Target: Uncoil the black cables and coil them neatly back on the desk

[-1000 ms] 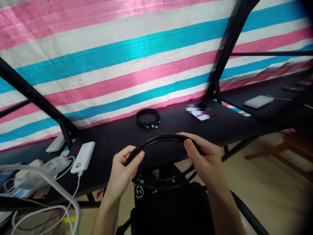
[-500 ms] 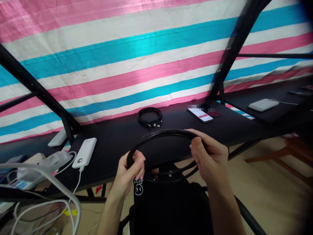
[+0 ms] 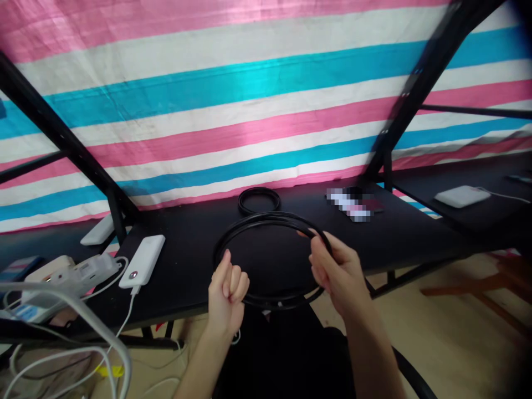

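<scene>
A coiled black cable (image 3: 270,217) hangs in a wide loop between my two hands, over the front edge of the black table. On the loop's right side, my right hand (image 3: 336,269) is closed round the strands, thumb pressed on top. My left hand (image 3: 228,288) is curled at the left side with its thumb pointing up. The strands run behind that thumb and come out below the fingers, so the exact grip there is hidden. Just beyond the loop lies a second black cable coil (image 3: 260,191) on the table, its near part covered by the held one.
A white power bank (image 3: 143,260) with a plugged-in cord lies on the black table (image 3: 187,249). Left of it are a power strip (image 3: 78,277) and looping white cables. A phone (image 3: 351,205), partly blurred, lies at the right. Black frame bars (image 3: 403,105) flank the striped sheet (image 3: 233,83).
The held loop has shifted slightly left and now overlaps the coil behind it in view. My left thumb has risen upright, and my right hand has moved a little left. The view has shifted slightly.
</scene>
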Demonstrator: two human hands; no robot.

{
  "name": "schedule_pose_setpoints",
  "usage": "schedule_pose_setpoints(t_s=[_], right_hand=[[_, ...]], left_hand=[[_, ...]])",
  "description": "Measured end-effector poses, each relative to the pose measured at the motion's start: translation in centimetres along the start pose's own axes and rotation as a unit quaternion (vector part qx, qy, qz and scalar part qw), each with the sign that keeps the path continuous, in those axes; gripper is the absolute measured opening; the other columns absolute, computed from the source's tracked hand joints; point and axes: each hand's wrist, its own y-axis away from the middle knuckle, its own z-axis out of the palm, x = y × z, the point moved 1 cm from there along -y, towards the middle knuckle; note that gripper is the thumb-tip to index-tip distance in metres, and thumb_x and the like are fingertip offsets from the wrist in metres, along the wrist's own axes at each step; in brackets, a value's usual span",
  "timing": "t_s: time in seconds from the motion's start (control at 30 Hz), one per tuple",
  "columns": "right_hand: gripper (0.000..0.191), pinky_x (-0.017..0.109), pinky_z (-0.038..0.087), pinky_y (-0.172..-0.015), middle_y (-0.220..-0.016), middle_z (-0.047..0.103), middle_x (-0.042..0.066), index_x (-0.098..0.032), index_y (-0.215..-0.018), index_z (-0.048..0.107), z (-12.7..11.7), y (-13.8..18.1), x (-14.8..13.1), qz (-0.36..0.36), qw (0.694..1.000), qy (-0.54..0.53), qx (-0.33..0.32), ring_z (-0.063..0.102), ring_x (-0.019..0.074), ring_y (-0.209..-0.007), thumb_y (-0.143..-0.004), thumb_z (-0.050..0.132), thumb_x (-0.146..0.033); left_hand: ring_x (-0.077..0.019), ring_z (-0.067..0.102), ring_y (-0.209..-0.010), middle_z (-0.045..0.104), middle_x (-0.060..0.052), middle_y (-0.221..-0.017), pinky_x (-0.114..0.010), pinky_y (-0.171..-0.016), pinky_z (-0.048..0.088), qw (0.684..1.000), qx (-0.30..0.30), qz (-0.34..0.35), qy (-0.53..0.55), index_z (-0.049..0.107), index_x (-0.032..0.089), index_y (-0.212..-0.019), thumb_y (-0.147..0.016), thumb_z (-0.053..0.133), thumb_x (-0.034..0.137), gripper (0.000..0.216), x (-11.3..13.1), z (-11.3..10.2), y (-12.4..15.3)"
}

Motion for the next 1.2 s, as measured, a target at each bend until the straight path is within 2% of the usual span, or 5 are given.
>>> schedule_pose_setpoints(t_s=[0.27,0.5,0.73,0.9,1.2], right_hand=[[0.037,0.031,0.055,-0.067,-0.045,0.039,-0.011,-0.016,-0.103,0.061,2.7,-4.3,3.5,0.106,0.986,-0.097,-0.084,0.049,0.0083,-0.045,-0.080,0.065,-0.045],[0.040,0.019,0.036,-0.038,-0.047,0.028,-0.011,-0.015,-0.100,0.065,0.8,-14.0,7.3,0.156,0.965,-0.211,0.001,0.030,0.0045,-0.037,-0.066,0.076,-0.034],[0.032,0.017,0.025,-0.037,-0.063,0.043,-0.005,-0.016,-0.090,0.057,1.7,-23.5,9.9,0.073,0.994,-0.084,-0.002,0.026,0.0035,-0.040,-0.071,0.059,-0.041],[0.047,0.033,0.050,-0.069,-0.095,0.059,0.009,-0.013,-0.115,0.054,2.0,-26.6,12.6,0.031,0.995,0.083,0.043,0.059,0.0192,-0.079,-0.072,0.057,-0.031],[0.053,0.048,0.025,-0.108,-0.143,0.041,0.016,-0.010,-0.132,0.051,-0.2,-26.2,15.2,-0.043,0.942,0.331,-0.025,0.035,0.0307,-0.132,-0.079,0.048,-0.016]], left_hand=[[-0.0030,0.010,-0.028,0.013,0.009,-0.035,-0.020,-0.031,0.017,0.991,0.028,-0.042,0.122,0.008,0.020,-0.049,-0.086,0.054,0.033,0.061,0.2,1.1,-7.2],[-0.0038,0.015,-0.027,0.015,0.008,-0.036,-0.017,-0.029,0.014,0.993,0.067,-0.095,0.026,0.023,0.020,-0.045,-0.096,0.032,0.025,0.052,0.0,1.2,-15.8],[-0.0059,0.025,-0.031,0.021,0.011,-0.040,-0.017,-0.036,0.024,0.983,0.131,0.037,-0.120,0.042,0.019,-0.064,-0.092,0.042,0.027,0.029,-1.0,1.6,-23.6],[-0.0209,0.062,-0.096,0.064,-0.010,-0.098,-0.029,-0.080,0.046,0.918,0.163,0.142,-0.333,0.054,0.017,-0.095,-0.075,0.064,0.026,0.024,-1.9,0.7,-27.3],[-0.0285,0.014,-0.143,0.022,-0.024,-0.152,-0.037,-0.115,0.011,0.764,0.054,0.168,-0.621,0.035,0.000,-0.137,-0.080,0.054,0.033,0.069,-3.3,-2.0,-27.9]])
